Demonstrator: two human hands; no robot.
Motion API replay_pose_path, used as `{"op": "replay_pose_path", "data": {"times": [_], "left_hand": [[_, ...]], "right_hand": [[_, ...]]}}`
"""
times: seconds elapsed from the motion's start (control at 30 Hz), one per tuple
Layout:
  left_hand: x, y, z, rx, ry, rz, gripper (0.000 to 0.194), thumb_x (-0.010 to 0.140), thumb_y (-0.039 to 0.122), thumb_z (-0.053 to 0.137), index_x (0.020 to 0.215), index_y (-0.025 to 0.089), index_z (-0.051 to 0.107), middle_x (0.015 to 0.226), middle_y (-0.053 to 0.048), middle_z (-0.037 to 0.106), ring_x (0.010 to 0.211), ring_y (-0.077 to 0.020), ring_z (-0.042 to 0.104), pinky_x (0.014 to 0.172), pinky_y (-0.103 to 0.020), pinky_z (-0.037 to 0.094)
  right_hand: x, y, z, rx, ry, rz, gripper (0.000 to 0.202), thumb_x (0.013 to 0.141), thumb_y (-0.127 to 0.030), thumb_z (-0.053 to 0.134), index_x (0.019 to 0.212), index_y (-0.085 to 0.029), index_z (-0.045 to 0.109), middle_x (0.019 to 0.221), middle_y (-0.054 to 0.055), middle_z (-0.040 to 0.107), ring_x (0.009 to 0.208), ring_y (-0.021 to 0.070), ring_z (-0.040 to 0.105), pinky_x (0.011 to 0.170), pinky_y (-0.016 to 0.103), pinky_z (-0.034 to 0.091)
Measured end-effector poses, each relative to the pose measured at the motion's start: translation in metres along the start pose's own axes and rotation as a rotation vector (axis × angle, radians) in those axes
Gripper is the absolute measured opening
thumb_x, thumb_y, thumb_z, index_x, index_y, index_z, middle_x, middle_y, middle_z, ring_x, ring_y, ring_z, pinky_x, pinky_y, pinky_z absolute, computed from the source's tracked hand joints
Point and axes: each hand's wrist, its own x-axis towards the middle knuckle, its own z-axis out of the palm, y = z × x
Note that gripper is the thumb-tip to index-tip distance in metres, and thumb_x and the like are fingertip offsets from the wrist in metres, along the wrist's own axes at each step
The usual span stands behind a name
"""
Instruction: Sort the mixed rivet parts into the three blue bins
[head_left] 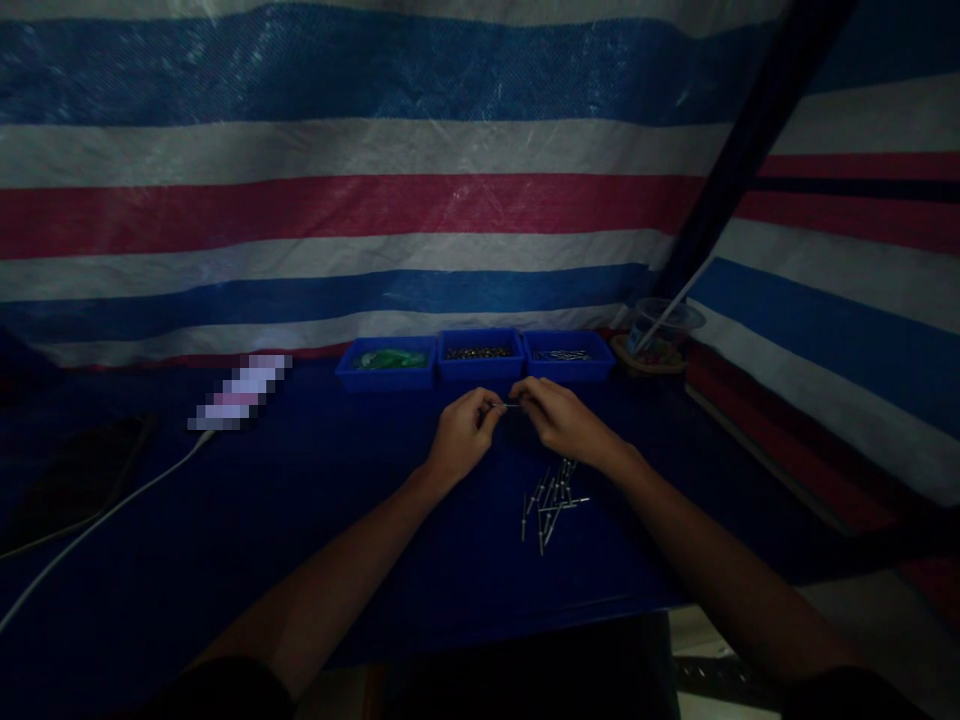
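Over the blue table (pixel 315 560), my left hand (pixel 465 430) pinches one end of a thin silver metal pin (pixel 511 406). Closed fingers of my right hand (pixel 559 415) are at the pin's other end and partly hide it. Below my right wrist lies a loose pile of several similar metal pins (pixel 553 505), each with a thicker part along its length. Just beyond both hands stand three blue bins: the left bin (pixel 386 378) holds green and clear plastic, the middle bin (pixel 480 368) small brass-coloured pieces, the right bin (pixel 574 372) silver pins.
A lit phone (pixel 240 393) with a white cable (pixel 112 503) lies at the left, near a dark flat object (pixel 90 470). A clear plastic cup (pixel 664 325) with a straw stands at the back right. Striped sheeting (pixel 375 215) closes off the back and right side.
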Motion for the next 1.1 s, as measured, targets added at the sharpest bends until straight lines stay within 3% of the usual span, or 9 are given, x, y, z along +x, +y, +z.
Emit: {"op": "replay_pose_path", "data": {"times": [0.17,0.3,0.37,0.43,0.53,0.63,0.77,0.9,1.1], "left_hand": [[0.0,0.007,-0.003,0.007,0.001,-0.059,0.034,0.092,0.036,0.041,0.068,0.017,0.057,0.063,0.001,0.056,0.061,-0.0117,0.052,0.061,-0.024,0.038],[-0.001,0.009,-0.005,-0.052,-0.043,-0.084,0.038,0.094,0.038,0.036,0.07,0.017,0.057,0.058,0.002,0.052,0.056,-0.011,0.05,0.057,-0.022,0.037],[-0.002,0.01,-0.005,-0.074,-0.074,-0.073,0.038,0.095,0.037,0.032,0.077,0.016,0.059,0.059,0.002,0.053,0.056,-0.0111,0.051,0.057,-0.023,0.037],[-0.002,0.013,-0.005,-0.079,-0.123,-0.052,0.037,0.096,0.036,0.03,0.084,0.016,0.06,0.063,0.001,0.056,0.059,-0.0117,0.053,0.06,-0.023,0.039],[-0.007,0.024,-0.005,-0.025,-0.286,0.003,0.031,0.095,0.035,0.036,0.088,0.017,0.06,0.072,0.0,0.061,0.065,-0.013,0.056,0.063,-0.025,0.041],[-0.018,0.044,-0.008,0.108,-0.516,0.103,0.028,0.092,0.042,0.044,0.09,0.02,0.06,0.082,-0.003,0.063,0.072,-0.0156,0.058,0.065,-0.028,0.043],[-0.035,0.068,-0.015,0.295,-0.642,0.198,0.036,0.079,0.052,0.061,0.095,0.02,0.059,0.095,-0.006,0.062,0.089,-0.0247,0.058,0.075,-0.037,0.046],[-0.036,0.073,-0.017,0.386,-0.667,0.218,0.012,0.087,0.028,0.051,0.085,0.018,0.059,0.089,-0.007,0.061,0.086,-0.0223,0.057,0.078,-0.037,0.047],[-0.027,0.058,-0.017,0.451,-0.63,0.159,0.016,0.085,0.013,0.043,0.081,0.017,0.057,0.085,-0.007,0.06,0.084,-0.0212,0.055,0.075,-0.034,0.046]], "right_hand": [[0.001,-0.004,-0.003,-0.158,-0.051,-0.001,0.009,0.089,-0.022,0.047,0.093,-0.019,0.055,0.087,0.005,0.061,0.084,0.0178,0.053,0.077,0.031,0.041],[0.0,-0.015,-0.007,-0.323,-0.005,0.015,0.014,0.091,-0.024,0.043,0.087,-0.018,0.055,0.083,0.007,0.061,0.079,0.0187,0.053,0.072,0.032,0.04],[0.001,-0.018,-0.014,-0.364,0.098,0.017,0.017,0.092,-0.025,0.041,0.087,-0.018,0.055,0.082,0.007,0.061,0.078,0.0193,0.054,0.073,0.032,0.04],[0.004,-0.016,-0.027,-0.4,0.287,0.055,0.021,0.093,-0.028,0.038,0.09,-0.018,0.056,0.083,0.009,0.061,0.08,0.0203,0.055,0.076,0.033,0.041],[0.01,0.002,-0.046,-0.492,0.51,0.232,0.029,0.093,-0.028,0.033,0.105,-0.015,0.056,0.092,0.012,0.062,0.086,0.0224,0.057,0.081,0.035,0.042],[0.009,0.034,-0.054,-0.597,0.365,0.453,0.041,0.09,-0.031,0.041,0.127,-0.013,0.047,0.105,0.016,0.061,0.092,0.0271,0.059,0.081,0.039,0.044],[-0.005,0.055,-0.047,-0.583,0.142,0.579,0.065,0.085,-0.047,0.049,0.14,-0.015,0.034,0.115,0.019,0.057,0.096,0.03,0.06,0.08,0.041,0.045],[-0.009,0.039,-0.04,-0.472,0.085,0.492,0.055,0.087,-0.047,0.046,0.133,-0.016,0.043,0.113,0.015,0.059,0.097,0.0268,0.06,0.084,0.039,0.046],[-0.006,0.015,-0.022,-0.243,-0.195,0.231,0.044,0.088,-0.038,0.051,0.126,-0.017,0.052,0.106,0.011,0.062,0.091,0.0209,0.059,0.081,0.035,0.046]]}}
